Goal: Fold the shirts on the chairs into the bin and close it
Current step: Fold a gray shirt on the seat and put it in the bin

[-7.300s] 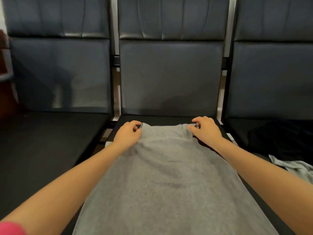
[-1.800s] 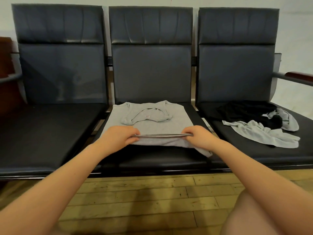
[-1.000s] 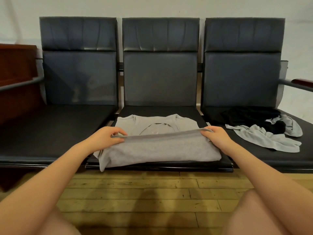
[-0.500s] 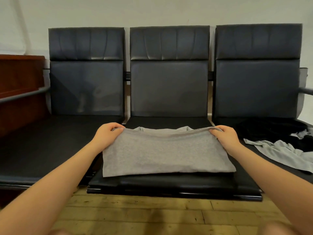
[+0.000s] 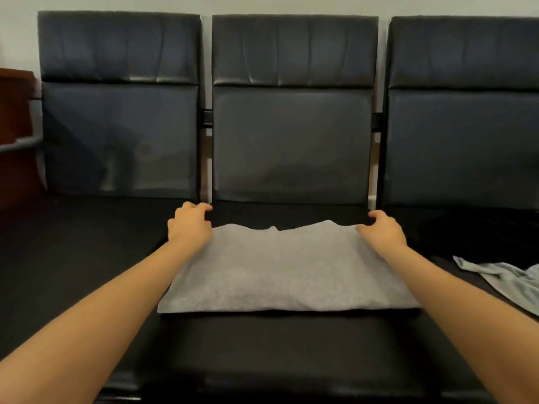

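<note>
Far left: a red-brown wooden piece (image 5: pixel 14 135) w/ a grey rail sits at the frame edge, beside the left chair (image 5: pixel 119 106), whose seat carries nothing visible. Left hand (image 5: pixel 189 224) rests at the far-left corner of the grey shirt (image 5: pixel 280 269); its fingers are curled over the far edge, tips past the cloth toward the seat back. Can't tell for sure whether they pinch fabric or have just let go, but it looks like a light hold.

Grey shirt lies folded in half on the middle chair (image 5: pixel 291 141), a flat wide rectangle, near edge straight, far edge wavy where the layers meet. Right hand (image 5: pixel 382 231) mirrors the left at the far-right corner, thumb on the cloth, fingers curled at the edge, approx same loose grip.

Right chair (image 5: pixel 463 112): a black garment (image 5: pixel 472 234), hard to read vs the dark seat, and a pale grey-blue shirt (image 5: pixel 507 284), both crumpled, not yet folded. No bin in view.

Step in hand, my read: setting down the half fold. To do it well, line the top layer's edge w/ the lower one, pull both corners out evenly so no crease is trapped, then smooth flat from centre outward before the next fold. Uneven tension would skew the rectangle.

No brands, labels or legible writing anywhere.
</note>
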